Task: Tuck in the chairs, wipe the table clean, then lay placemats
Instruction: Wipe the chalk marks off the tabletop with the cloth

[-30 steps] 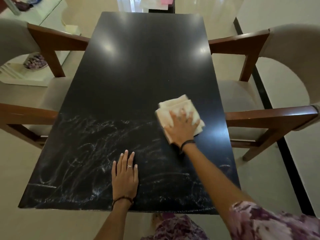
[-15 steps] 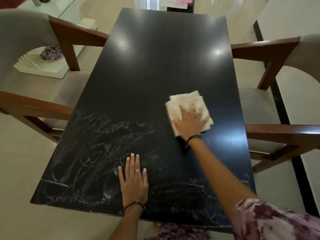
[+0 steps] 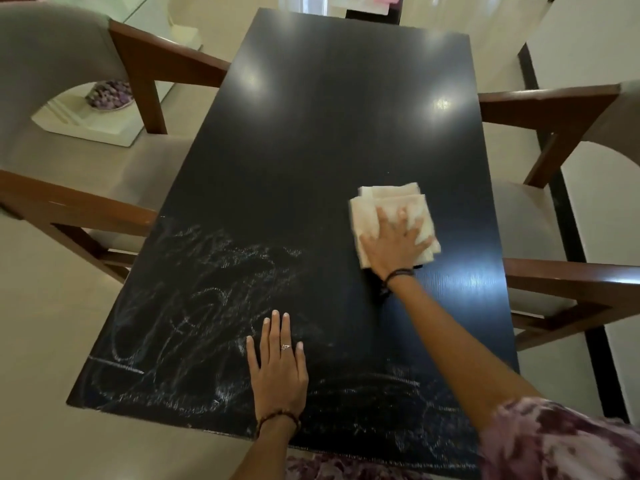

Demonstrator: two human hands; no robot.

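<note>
Right hand flat, fingers spread, pressing cloth on desk, right-centre. Chalky smears lie near-left of it, around the flat, open left hand. Next stroke likely goes left and toward the body.

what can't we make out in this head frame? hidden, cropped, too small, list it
- Table under the folded cloth: hidden in the head view by the cloth and the right hand flat on it, so marks there are unknown.
- Near table edge on the right: covered by the patterned sleeve.
- Both chairs: cropped by the frame edges.
- Items past the far table end: cut off at the top, too small to identify.
- Surface beneath the left hand: hidden by it.
</note>
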